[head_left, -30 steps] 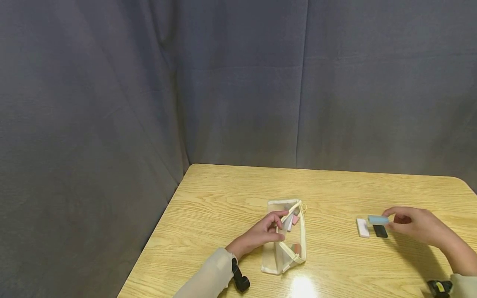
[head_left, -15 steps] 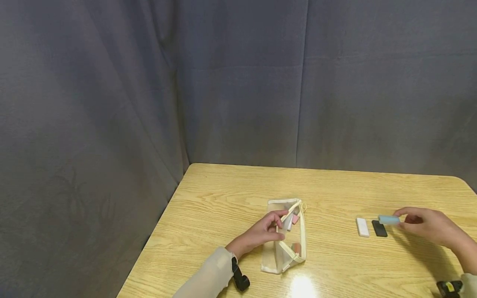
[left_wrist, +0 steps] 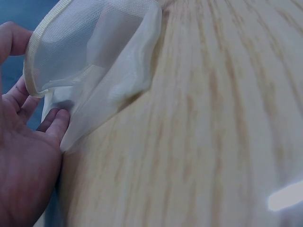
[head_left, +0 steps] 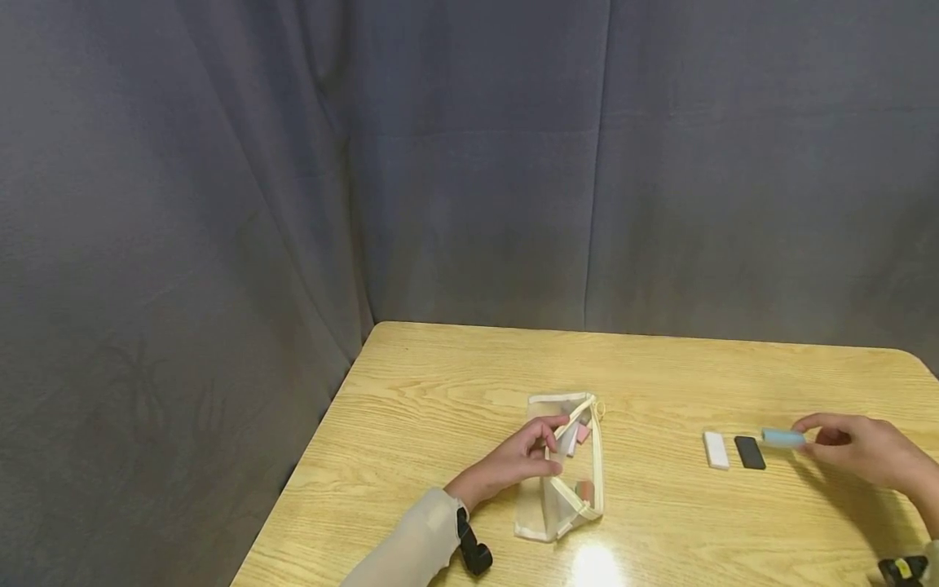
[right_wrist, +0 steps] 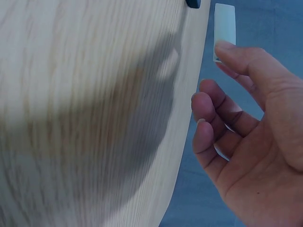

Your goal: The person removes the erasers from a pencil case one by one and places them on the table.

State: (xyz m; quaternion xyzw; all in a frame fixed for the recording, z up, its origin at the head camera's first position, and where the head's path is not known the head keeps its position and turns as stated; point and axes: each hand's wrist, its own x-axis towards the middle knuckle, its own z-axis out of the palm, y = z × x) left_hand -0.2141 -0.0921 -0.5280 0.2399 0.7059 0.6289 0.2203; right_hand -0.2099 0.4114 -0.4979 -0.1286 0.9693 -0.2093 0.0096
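Note:
My left hand (head_left: 522, 453) holds the rim of a cream mesh pouch (head_left: 534, 522) with a zipper, its mouth spread apart. In the left wrist view, fingers (left_wrist: 58, 124) lie against the thin mesh (left_wrist: 118, 80). Inside the pouch are small pieces, among them a pink one (head_left: 583, 433) and an orange one (head_left: 584, 490). Far to the right, my right hand (head_left: 866, 447) pinches one end of a light blue eraser (head_left: 782, 438) between thumb and fingers, just above the table. A black eraser (head_left: 750, 452) and a white eraser (head_left: 716, 450) lie side by side to its left.
The wooden table (head_left: 455, 367) carries everything. A dark grey curtain (head_left: 469, 204) hangs behind it and along its left side. A zipper pull ring (head_left: 600, 409) sticks out at the pouch's far corner.
The right hand has moved right with the light blue eraser, from over the black eraser to beside it. The black eraser is now fully uncovered. The left hand and pouch stay put.

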